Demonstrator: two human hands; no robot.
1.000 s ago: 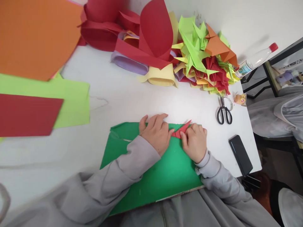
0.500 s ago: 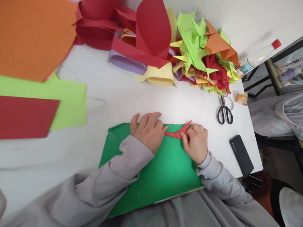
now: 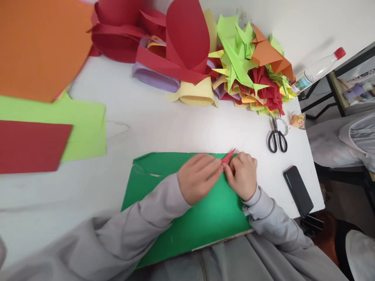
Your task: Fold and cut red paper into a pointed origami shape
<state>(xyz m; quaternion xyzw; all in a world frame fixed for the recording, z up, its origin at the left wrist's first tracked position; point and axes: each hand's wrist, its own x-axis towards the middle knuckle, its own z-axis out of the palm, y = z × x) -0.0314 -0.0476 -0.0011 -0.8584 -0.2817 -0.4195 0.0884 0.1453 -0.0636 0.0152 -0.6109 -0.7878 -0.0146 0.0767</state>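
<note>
A small folded red paper piece (image 3: pixel 228 156) lies over the far edge of a green board (image 3: pixel 216 212), one pointed end sticking up past the edge. My right hand (image 3: pixel 242 176) pinches it from the right, thumb on top and fingers curled. From the left, my left hand (image 3: pixel 200 177) presses its closed fingers against the same paper, fingertips almost touching my right thumb. Most of the paper's left part is hidden under those fingers.
Black-handled scissors (image 3: pixel 277 136), a phone (image 3: pixel 298 191) and a small wrapped snack (image 3: pixel 297 120) lie on the right. A bottle (image 3: pixel 318 72) stands behind. Folded paper pieces (image 3: pixel 252 70) and red paper loops (image 3: pixel 187 39) pile up at the back. Green sheets (image 3: pixel 88 132) lie left.
My left hand has slid right along the board and its spread fingers have closed over the red paper's left part. My right hand keeps its pinch in about the same place.
</note>
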